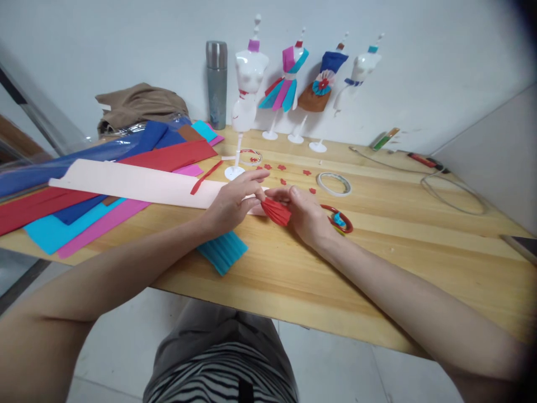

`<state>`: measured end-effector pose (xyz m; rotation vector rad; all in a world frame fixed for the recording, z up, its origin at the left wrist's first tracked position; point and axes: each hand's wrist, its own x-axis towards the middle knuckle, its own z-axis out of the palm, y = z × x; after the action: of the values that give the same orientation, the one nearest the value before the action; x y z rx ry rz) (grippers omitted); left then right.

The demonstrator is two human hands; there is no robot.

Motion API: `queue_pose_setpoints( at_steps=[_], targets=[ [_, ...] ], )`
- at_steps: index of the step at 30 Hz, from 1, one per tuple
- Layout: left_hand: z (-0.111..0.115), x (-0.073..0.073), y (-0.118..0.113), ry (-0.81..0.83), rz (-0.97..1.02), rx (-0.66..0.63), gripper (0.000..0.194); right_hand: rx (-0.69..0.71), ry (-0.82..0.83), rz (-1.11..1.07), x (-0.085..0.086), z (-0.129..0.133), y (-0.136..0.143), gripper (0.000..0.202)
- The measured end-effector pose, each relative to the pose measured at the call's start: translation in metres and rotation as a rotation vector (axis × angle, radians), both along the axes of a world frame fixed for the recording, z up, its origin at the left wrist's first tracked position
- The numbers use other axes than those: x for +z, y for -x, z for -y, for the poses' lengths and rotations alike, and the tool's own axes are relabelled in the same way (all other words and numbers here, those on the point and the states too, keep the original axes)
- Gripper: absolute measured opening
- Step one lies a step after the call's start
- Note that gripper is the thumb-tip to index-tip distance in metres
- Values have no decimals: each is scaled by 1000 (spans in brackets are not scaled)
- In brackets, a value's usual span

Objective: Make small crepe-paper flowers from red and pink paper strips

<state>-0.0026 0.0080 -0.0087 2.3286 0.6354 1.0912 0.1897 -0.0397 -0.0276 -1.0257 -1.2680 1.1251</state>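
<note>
A small piece of red pleated paper [277,211] is fanned out between my two hands above the wooden table. My left hand [237,200] pinches its narrow, gathered end between thumb and fingers. On its other side my right hand [306,212] is curled, its fingers closed round the upper edge of the red paper. A blue-green pleated piece [223,252] lies near the table's front edge, below my left hand. The long pale pink strip [142,182] runs under my left hand. Red-handled scissors [343,221] lie just right of my right hand, partly hidden by it.
Coloured paper sheets [46,226] cover the table's left side. Behind my hands are a bare mannequin [250,84], three more mannequins, a grey bottle [217,92], small red flower shapes [282,167] and a tape roll [334,183]. A cable [436,196] lies at the right.
</note>
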Motion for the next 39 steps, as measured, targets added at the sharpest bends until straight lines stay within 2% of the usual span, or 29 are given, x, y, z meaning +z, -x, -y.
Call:
queue_pose_setpoints(
  at_steps=[3, 6, 13, 19, 22, 26, 31, 36, 39],
  targets=[
    [0, 0, 0, -39, -47, -36, 20, 144, 60, -18, 4, 2, 2, 38],
    [1, 1, 0, -28, -62, -64, 17, 192, 117, -15, 7, 3, 3, 32],
    [0, 1, 0, -50, -37, -55, 15, 18, 103, -104, 8, 1, -1, 23],
    [-2, 0, 1, -14, 13, 78, 15, -245, -73, -40, 5, -5, -5, 22],
    [-2, 0, 2, -7, 50, 149, 14, -316, -197, 6, 6, -2, -5, 21],
    [-1, 1, 3, -9, 70, 181, 12, -286, -325, 205, 11, 6, -3, 29],
    [0, 3, 3, -20, 82, 226, 13, -194, -293, 385, 17, 11, 0, 39],
    [0, 3, 3, -1, 96, 248, 12, -160, -196, 398, 14, 13, 3, 40],
    [1, 3, 3, 5, 104, 235, 12, -179, -232, 371, 9, 14, 4, 32]
  ],
)
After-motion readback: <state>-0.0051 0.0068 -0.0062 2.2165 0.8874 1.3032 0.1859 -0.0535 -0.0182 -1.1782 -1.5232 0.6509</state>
